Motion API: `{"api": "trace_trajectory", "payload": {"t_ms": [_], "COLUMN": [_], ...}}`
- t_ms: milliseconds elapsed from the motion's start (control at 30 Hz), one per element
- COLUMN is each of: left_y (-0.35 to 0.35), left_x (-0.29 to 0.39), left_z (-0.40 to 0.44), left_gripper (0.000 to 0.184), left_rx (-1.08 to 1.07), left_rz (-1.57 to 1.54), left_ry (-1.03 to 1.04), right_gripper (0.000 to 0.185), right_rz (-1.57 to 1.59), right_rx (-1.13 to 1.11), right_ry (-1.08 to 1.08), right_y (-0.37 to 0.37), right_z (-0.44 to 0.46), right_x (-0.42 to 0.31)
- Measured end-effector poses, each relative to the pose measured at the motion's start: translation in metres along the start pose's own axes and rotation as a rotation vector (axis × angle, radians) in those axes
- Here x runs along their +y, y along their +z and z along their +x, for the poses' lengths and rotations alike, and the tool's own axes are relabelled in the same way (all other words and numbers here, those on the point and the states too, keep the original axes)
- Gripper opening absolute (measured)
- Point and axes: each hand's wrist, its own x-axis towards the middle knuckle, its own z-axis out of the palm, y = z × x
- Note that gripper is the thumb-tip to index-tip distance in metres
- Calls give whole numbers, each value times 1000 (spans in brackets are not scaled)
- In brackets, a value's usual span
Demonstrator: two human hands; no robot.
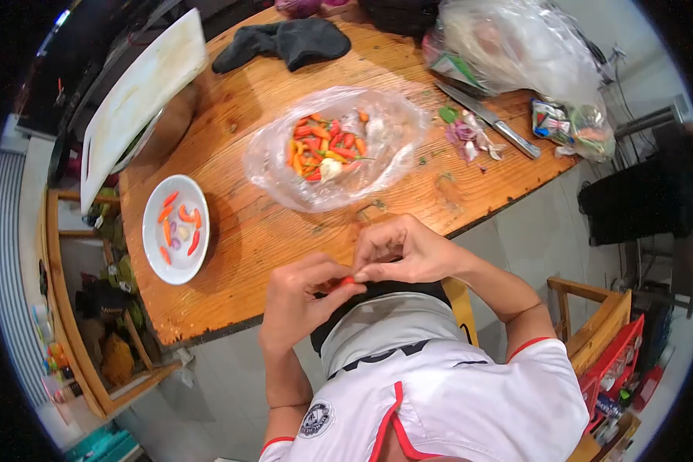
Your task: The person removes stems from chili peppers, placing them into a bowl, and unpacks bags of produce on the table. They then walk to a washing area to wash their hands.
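Note:
Close to my body, at the table's front edge, my left hand (302, 294) pinches a small red chili pepper (347, 282), mostly hidden by the fingers. The thumb and fingertips of my right hand (403, 251) are closed at the pepper's other end, where the two hands meet. Beyond them lies an opened clear plastic bag (285, 197) with several red and orange chili peppers (321, 144) and a garlic bulb (330, 169). To the left stands a white bowl (155, 264) holding several chili peppers, shallot pieces and what looks like a garlic clove.
A knife (494, 122) lies at the right beside shallot peelings (467, 135). Behind it sit a filled plastic bag (516, 46) and small packets (552, 121). Dark cloth (285, 42) rests at the back. A white cutting board (142, 92) leans over a container at the left.

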Motion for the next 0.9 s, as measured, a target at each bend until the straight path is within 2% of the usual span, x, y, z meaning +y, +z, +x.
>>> {"api": "trace_trajectory", "payload": {"t_ms": [100, 233, 333, 433, 533, 567, 633, 733, 867, 900], "left_y": [6, 8, 8, 6, 1, -1, 3, 8, 13, 14], "left_x": [3, 4, 5, 4, 3, 2, 0, -1, -1, 0], "left_z": [2, 2, 2, 2, 1, 1, 2, 4, 4, 6], "left_gripper": [17, 20, 20, 21, 22, 22, 22, 23, 22, 21], "left_rx": [164, 232, 205, 150, 93, 73, 128, 217, 266, 258], "left_rz": [162, 267, 220, 24, -115, -142, -66, 167, 426, 337], "left_ry": [-15, 47, 13, -42, -176, -232, -210, -91, 79, 47], "right_gripper": [15, 14, 9, 8, 8, 8, 10, 11, 13, 13], "right_rz": [-614, -662, -627, -246, -18, -61, -146, -617, -601, -580], "right_rx": [174, 212, 195, 127, 113, 123, 143, 208, 251, 267], "right_ry": [-138, -264, -227, -88, -58, -82, -129, -278, -181, -181], "right_y": [4, 7, 4, 1, 1, 0, -3, -1, -3, -4], "right_z": [-1, -1, -2, -6, -7, -7, -5, -3, -2, -2], "right_x": [-17, -14, -13, -8, 1, 2, 2, -8, -9, -8]}}
